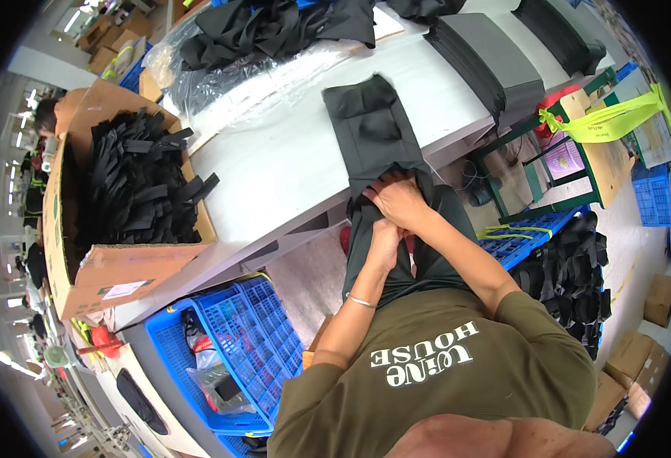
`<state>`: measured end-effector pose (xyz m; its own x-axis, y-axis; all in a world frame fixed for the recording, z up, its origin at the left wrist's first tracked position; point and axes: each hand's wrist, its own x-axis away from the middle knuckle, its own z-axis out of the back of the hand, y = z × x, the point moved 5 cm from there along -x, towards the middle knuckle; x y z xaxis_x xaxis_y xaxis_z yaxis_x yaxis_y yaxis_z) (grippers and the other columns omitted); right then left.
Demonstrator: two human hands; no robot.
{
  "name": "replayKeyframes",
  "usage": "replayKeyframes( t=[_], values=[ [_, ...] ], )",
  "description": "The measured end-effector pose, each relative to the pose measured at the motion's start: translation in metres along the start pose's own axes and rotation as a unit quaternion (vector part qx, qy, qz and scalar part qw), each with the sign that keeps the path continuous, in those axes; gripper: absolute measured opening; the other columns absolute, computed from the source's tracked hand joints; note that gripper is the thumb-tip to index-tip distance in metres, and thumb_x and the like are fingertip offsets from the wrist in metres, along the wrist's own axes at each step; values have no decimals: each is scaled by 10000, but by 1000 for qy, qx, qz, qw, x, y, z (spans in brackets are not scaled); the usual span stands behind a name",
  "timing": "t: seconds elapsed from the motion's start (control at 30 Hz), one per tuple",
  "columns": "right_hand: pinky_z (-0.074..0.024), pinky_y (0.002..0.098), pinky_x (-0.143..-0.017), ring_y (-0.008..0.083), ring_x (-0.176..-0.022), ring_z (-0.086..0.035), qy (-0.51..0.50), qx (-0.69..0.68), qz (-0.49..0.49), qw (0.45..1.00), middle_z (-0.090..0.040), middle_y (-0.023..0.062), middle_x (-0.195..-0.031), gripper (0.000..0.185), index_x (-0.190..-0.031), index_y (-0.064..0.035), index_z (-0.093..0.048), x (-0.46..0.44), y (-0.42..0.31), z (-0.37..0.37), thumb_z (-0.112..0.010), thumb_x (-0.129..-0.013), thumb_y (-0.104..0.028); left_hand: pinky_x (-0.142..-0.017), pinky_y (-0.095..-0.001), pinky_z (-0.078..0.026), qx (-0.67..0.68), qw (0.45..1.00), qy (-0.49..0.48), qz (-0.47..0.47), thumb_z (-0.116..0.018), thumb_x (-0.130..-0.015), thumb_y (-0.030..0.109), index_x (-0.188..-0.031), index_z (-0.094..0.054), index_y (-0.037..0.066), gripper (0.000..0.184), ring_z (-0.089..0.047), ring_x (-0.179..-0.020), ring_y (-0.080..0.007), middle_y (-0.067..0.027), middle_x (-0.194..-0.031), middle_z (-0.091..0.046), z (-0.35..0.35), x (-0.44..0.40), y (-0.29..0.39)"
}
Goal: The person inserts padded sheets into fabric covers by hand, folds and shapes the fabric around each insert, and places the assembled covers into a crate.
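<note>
A long black fabric piece (pixel 373 126) with a padded, seamed panel lies over the front edge of the white table, its near end hanging towards my lap. My right hand (pixel 398 200) rests on that near end, fingers bent and gripping the cloth. Just below it, my left hand (pixel 386 241) is closed at the hanging edge of the same piece. The left fingertips are partly hidden by the fabric and by my right hand.
A cardboard box (pixel 137 263) of black strips stands on the table at left. Stacked black sheets (pixel 496 65) lie at back right, near black fabric in plastic wrap (pixel 274 72). Blue crates (pixel 263 320) sit below; a green-framed stool (pixel 591 172) is at right.
</note>
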<state>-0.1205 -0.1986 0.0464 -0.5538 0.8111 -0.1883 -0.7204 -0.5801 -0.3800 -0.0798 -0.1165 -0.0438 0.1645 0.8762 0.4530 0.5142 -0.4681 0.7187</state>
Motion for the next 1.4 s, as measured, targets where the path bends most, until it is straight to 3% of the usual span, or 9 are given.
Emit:
replayKeyframes(
  t=[0.2, 0.37, 0.47, 0.57, 0.83, 0.97, 1.13, 1.33, 1.4],
  values=[
    [-447, 520, -785, 365, -930, -610, 64, 53, 90, 993, -671, 137, -1021, 279, -1055, -103, -682, 27, 9, -4, -559, -913, -310, -961, -375, -481, -129, 904, 284, -291, -568, -884, -33, -1123, -653, 15, 258, -617, -1068, -199, -122, -1187, -648, 26, 60, 95],
    [-405, 549, -901, 354, -1036, -577, -98, -35, 5, 995, -651, 139, -1112, 290, -1096, -111, -680, 31, 19, -27, -583, -901, -304, -1110, -433, -362, -525, 694, -5, -492, -577, -915, 26, -1218, -629, 58, 309, -476, -1324, -339, -127, -1313, -599, -48, 21, 174],
    [-339, 570, -981, 324, -1127, -530, 91, -23, 95, 991, -640, 109, -1131, 266, -1030, -118, -699, 36, -9, 3, -589, -897, -320, -1154, -488, -270, -721, 544, -103, -418, -613, -932, 256, -1325, -554, 67, 440, -361, -1408, -311, -136, -1444, -482, -54, -42, 167],
    [-271, 609, -1046, 269, -1201, -486, -106, 3, 50, 993, -622, 49, -1136, 297, -1148, -141, -653, 36, -6, 4, -577, -905, -294, -1170, -515, -194, -755, 517, -49, -400, -575, -907, 537, -1475, -383, 74, 757, -312, -1441, -280, -130, -1527, -387, -33, -76, 180],
    [-293, 504, -1140, 285, -1347, -424, 190, -106, 17, 976, -458, 159, -1424, 523, -1302, -60, -538, 94, 21, 46, -721, -829, -190, -1133, -562, -199, -827, 403, 150, -362, -571, -890, 594, -1465, -397, 51, 810, -304, -1441, -300, -169, -1531, -372, -6, -97, 188],
    [-432, 421, -1015, 303, -1189, -549, 271, -330, -212, 879, -477, 168, -1384, 602, -1320, -26, -502, 119, 73, 61, -761, -809, -212, -1144, -583, -154, -854, 410, 108, -301, -639, -801, 255, -1541, -215, 40, 880, -138, -1494, -332, -168, -1608, -194, 5, -96, 172],
    [-504, 331, -832, 219, -921, -648, 140, -705, -316, 620, -700, 162, -982, 487, -1146, 17, -634, 107, 99, 6, -787, -782, -268, -1113, -670, -109, -819, 509, 90, -251, -549, -925, 449, -1566, -86, 54, 885, -40, -1514, -326, -157, -1636, -81, -31, -97, 128],
    [-499, 338, -772, 167, -848, -617, 231, -532, -316, 751, -716, 107, -908, 329, -1054, 5, -700, 180, 155, 36, -748, -840, -240, -1165, -412, -251, -595, 733, 101, -313, -402, -1045, 333, -1507, -215, -58, 633, -323, -1409, -374, -294, -1543, -250, -118, -71, 156],
    [-504, 345, -768, 174, -832, -622, 308, -584, -332, 674, -717, 69, -908, 298, -1054, 15, -696, 241, 171, 61, -754, -838, -183, -1120, -431, -326, -568, 710, 123, -398, -415, -1042, 342, -1467, -310, -69, 601, -414, -1337, -393, -292, -1499, -340, -125, -71, 176]
  ],
)
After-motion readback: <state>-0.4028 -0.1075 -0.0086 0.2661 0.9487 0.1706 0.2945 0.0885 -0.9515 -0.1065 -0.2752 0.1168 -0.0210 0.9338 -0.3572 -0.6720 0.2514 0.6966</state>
